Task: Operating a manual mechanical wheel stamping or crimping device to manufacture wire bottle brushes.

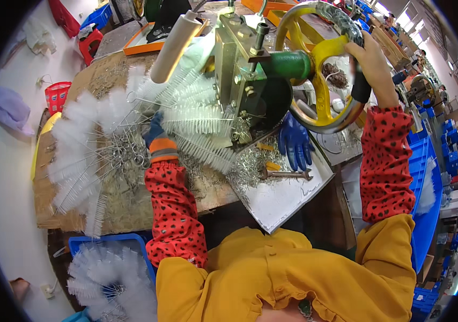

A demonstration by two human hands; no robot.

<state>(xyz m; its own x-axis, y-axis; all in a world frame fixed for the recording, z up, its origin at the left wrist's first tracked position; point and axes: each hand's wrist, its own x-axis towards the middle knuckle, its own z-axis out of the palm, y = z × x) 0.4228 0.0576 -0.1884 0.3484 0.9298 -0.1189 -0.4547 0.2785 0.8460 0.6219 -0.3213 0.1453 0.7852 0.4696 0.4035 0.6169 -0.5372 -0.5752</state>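
Observation:
My left hand, in a dark blue glove with an orange cuff, is closed at the base of a white-bristled bottle brush. Its fingertips are partly hidden among bristles. That brush stretches right, toward the metal head of a green bench press. My bare right hand is wrapped around the rim of the press's large yellow-spoked handwheel. Many more bottle brushes with looped wire handles fan out on the bench to the left of my left hand.
A white tray below the press holds metal scraps, a wrench and a blue glove. A blue bin with bundled brushes stands at lower left. A grey cylindrical lamp hangs over the bench. Blue crates stand at right.

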